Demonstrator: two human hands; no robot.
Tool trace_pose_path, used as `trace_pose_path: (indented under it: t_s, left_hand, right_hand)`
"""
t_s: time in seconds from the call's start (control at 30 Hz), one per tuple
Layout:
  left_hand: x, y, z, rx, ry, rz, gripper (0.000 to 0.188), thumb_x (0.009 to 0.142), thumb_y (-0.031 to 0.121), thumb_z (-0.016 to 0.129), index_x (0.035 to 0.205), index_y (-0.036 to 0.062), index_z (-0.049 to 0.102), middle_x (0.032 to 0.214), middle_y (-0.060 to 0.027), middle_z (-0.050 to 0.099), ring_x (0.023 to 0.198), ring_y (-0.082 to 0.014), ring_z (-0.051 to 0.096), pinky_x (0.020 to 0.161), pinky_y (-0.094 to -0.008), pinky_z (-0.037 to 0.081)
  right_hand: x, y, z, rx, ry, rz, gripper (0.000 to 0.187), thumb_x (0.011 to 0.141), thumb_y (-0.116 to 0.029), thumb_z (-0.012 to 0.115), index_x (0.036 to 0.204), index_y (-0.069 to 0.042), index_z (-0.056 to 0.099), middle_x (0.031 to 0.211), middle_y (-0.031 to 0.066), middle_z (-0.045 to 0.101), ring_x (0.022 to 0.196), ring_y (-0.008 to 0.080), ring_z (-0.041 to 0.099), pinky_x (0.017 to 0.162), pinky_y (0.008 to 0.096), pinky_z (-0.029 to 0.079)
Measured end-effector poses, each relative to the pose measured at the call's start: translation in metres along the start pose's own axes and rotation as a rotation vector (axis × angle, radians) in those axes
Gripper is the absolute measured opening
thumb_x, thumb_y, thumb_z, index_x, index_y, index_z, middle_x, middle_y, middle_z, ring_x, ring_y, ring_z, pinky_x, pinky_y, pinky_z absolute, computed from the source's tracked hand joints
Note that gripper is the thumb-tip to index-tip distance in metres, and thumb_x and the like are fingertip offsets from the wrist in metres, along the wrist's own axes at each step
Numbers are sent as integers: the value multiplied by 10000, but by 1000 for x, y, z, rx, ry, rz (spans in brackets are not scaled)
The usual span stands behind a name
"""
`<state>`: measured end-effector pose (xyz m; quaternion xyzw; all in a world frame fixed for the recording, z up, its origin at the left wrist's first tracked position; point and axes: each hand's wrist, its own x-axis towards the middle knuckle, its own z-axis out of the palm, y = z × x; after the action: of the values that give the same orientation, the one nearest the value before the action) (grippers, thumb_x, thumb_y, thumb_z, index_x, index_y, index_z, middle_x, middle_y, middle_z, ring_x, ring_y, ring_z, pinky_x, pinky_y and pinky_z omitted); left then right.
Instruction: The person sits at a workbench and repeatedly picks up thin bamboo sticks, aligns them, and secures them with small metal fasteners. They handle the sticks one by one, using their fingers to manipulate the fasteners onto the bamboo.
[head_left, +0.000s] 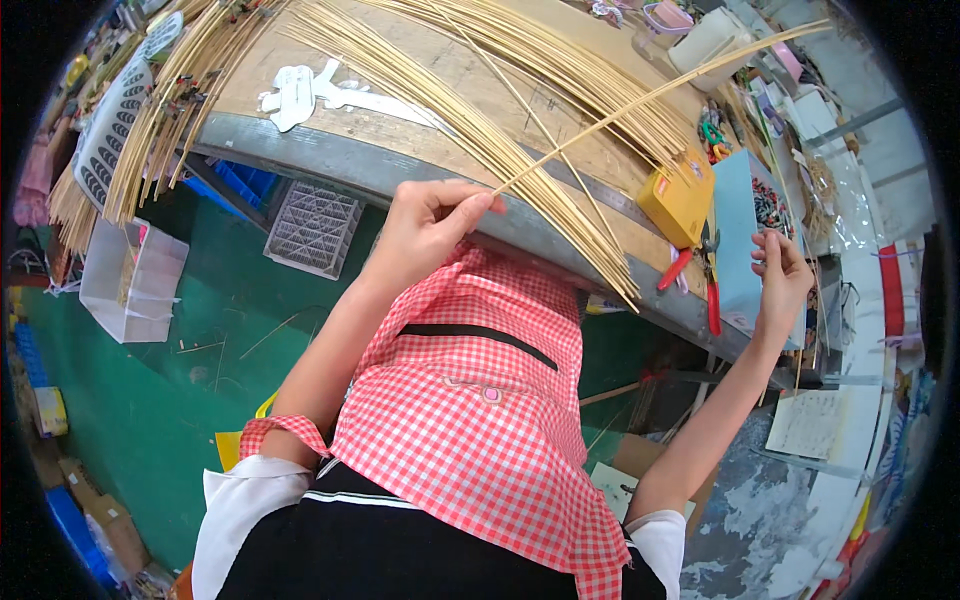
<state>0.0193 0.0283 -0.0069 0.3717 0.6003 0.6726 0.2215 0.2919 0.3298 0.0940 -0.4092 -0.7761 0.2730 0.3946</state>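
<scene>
The left hand (425,225) pinches the near end of one long bamboo strip (660,95), which rises over the wooden worktop (440,75) to the far right. The right hand (782,275) is half curled near a blue box (735,230) (its grip cannot be told). The thin strip could snap if bent harder. Green floor (200,380) lies below

A wooden workbench (470,80) with a grey metal edge ran across the upper part of the view, just beyond where the grip was. Below that edge lay a green floor (150,400), well lit by even daylight-like light. On it, down and to the left, stood a white plastic bin (130,280), a grey lattice crate (312,230) and a blue crate (245,182). Cardboard boxes (100,520) sat farther left.
</scene>
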Motion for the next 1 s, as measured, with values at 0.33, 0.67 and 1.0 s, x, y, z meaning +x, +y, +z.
trace_pose_path:
  t_s: [0.33, 0.67, 1.0]
  left_hand:
    - [-7, 2, 3, 5, -48, -34, 187, 894, 119, 591, 889, -31, 702, 704, -30, 623, 593, -49, 448, 516, -222, 351]
    - [-8, 4, 9, 9, -47, -24, 179, 901, 103, 582, 887, -43, 685, 654, 27, 510, 547, -28, 383, 482, -198, 279]
    - [-9, 4, 9, -14, -17, -50, 164, 902, 72, 587, 903, -57, 688, 649, 17, 489, 564, -31, 387, 491, -207, 273]
  right_hand:
    - [64, 164, -82, -710, -360, 44, 285, 823, -173, 642, 1006, 44, 658, 930, 207, 682, 825, 310, 672, 748, 355, 499]
    - [46, 142, -70, -798, 197, -2, 229, 826, -192, 628, 871, 21, 700, 834, 235, 661, 800, 386, 641, 757, 432, 475]
    - [23, 109, -55, -244, 577, -15, 367, 899, -289, 621, 757, 45, 676, 614, 81, 619, 541, 145, 557, 517, 319, 418]
